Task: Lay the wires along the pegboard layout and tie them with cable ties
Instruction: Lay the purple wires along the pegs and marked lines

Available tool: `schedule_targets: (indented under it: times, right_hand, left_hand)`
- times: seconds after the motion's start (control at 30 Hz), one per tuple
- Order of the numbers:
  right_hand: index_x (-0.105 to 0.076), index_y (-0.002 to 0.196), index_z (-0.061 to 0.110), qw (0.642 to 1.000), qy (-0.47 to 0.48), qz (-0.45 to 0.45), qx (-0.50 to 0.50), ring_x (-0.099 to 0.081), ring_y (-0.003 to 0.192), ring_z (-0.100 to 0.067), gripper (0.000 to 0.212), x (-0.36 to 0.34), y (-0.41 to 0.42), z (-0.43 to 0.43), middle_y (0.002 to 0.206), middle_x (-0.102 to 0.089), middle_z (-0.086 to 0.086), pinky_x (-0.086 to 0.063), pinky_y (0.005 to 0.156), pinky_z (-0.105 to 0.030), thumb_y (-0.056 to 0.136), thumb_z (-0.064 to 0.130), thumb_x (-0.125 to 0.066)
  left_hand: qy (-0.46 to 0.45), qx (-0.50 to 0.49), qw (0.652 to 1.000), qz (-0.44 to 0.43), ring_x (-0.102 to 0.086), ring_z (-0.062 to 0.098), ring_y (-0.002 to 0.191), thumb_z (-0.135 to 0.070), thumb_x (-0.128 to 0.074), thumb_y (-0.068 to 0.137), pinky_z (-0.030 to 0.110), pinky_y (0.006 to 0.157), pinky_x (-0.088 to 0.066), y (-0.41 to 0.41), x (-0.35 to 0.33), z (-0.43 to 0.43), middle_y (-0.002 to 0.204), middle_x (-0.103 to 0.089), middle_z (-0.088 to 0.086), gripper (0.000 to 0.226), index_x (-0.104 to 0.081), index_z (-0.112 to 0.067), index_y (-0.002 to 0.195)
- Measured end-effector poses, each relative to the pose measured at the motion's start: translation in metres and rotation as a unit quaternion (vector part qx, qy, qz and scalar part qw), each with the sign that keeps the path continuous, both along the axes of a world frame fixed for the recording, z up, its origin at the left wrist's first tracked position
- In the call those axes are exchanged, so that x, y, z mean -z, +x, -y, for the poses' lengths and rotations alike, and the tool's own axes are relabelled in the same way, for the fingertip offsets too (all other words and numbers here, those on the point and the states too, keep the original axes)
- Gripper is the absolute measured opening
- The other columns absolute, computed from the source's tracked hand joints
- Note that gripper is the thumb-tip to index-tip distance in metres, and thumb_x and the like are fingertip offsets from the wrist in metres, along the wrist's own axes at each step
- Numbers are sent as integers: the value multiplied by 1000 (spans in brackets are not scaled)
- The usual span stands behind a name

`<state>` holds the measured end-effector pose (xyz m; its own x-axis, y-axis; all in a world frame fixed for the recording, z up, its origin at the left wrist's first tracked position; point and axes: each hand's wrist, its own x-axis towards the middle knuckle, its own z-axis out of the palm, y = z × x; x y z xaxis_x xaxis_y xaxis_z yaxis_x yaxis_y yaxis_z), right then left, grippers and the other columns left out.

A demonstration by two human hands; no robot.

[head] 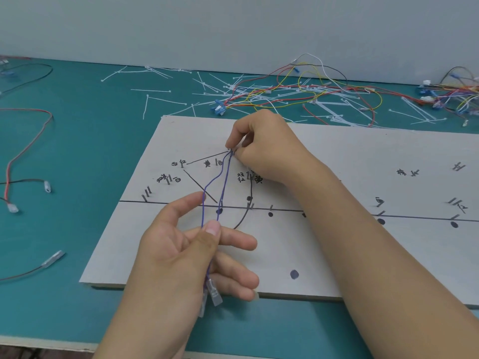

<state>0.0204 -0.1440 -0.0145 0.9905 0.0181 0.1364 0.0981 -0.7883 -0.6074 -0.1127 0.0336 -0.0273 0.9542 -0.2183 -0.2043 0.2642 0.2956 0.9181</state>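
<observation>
A grey pegboard (pixel 337 156) with drawn black lines, dots and metal pegs lies on the teal table. Two thin purple wires (pixel 223 182) run from its upper middle down to the near edge. My right hand (pixel 261 146) pinches their far ends at a peg near the top of the drawn layout. My left hand (pixel 191 250) pinches the same wires between thumb and fingers lower down. Their clear-sleeved terminals (pixel 215 294) hang below that hand.
Loose white cable ties (pixel 160 97) lie scattered behind the board. A tangle of red, yellow and white wires (pixel 298 94) sits at the back, another bundle (pixel 456 92) at far right. Red and black wires with connectors (pixel 15 161) lie to the left.
</observation>
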Motion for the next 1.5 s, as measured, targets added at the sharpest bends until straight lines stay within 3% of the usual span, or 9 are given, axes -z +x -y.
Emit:
schedule_targets:
  times: [0.23, 0.4, 0.63, 0.73, 0.97, 1.03, 1.1, 1.33, 1.5]
  right_hand:
    - [-74, 86, 26, 998, 47, -37, -24, -56, 59, 10, 10, -4, -7, 3, 73, -63, 16, -38, 48, -4, 82, 19, -67]
    - [-75, 88, 32, 991, 55, -80, -93, -64, 90, -17, 10, -6, -12, 7, 102, -68, -3, -56, 85, -36, 79, 34, -79]
    - [-77, 92, 41, 977, 36, -125, -166, -44, 129, -15, 22, -11, -18, 13, 123, -53, 15, -36, 113, -43, 73, 42, -87]
    - [-76, 90, 46, 975, 23, -134, -177, -38, 134, -9, 21, -12, -22, 15, 127, -47, 24, -32, 114, -41, 72, 44, -87]
    - [-71, 92, 46, 976, -49, -136, -161, -33, 130, -14, 28, -12, -28, 7, 133, -42, 25, -34, 112, -45, 69, 50, -86]
    - [-68, 95, 46, 976, -58, -137, -156, -33, 129, -18, 31, -13, -29, 5, 134, -41, 23, -36, 110, -46, 70, 51, -85]
    - [-63, 102, 46, 977, -62, -138, -152, -34, 128, -20, 38, -14, -30, 4, 136, -41, 22, -37, 109, -46, 71, 51, -85]
    - [-53, 113, 47, 977, -73, -139, -145, -35, 124, -20, 52, -14, -31, 2, 136, -38, 20, -42, 103, -46, 72, 51, -84]
    - [-52, 112, 48, 977, -70, -148, -134, -36, 124, -22, 53, -13, -30, 2, 133, -41, 18, -42, 103, -47, 70, 54, -84]
  left_hand:
    - [85, -25, 995, 51, -59, 37, 34, -4, -51, 104, 39, 36, -51, -11, 0, -4, 74, -75, 21, 24, -66, -17, 118]
    - [93, -68, 992, 46, -55, 33, 29, 1, -54, 99, 29, 30, -45, -17, -2, 0, 70, -74, 22, 24, -75, -7, 105]
    - [162, -56, 984, 50, -53, 27, 28, 2, -62, 96, 20, 29, -38, -14, 2, -2, 70, -76, 14, 33, -85, -19, 87]
    - [188, -54, 978, 70, -51, 24, 30, -1, -67, 93, 25, 32, -43, -9, 1, -9, 70, -76, 12, 36, -85, -31, 84]
    - [272, -40, 956, 102, -44, 18, 30, -12, -78, 83, 25, 34, -41, -2, -2, -29, 64, -74, 7, 21, -83, -31, 74]
    - [283, -38, 951, 123, -43, 17, 29, -25, -91, 71, 23, 37, -41, 3, -9, -37, 53, -66, 7, 10, -82, -26, 72]
    - [299, -51, 941, 149, -39, 16, 27, -39, -86, 61, 17, 40, -38, 13, -15, -50, 43, -57, 5, 21, -80, -22, 71]
    - [342, 41, 922, 178, -49, 13, 34, -33, -87, 72, 16, 38, -41, 71, -30, -99, 51, -63, 9, 16, -81, -19, 79]
    - [362, 117, 899, 216, -55, 12, 46, -63, -90, 56, 17, 48, -47, 123, -35, -104, 60, -69, 11, 55, -83, -19, 87]
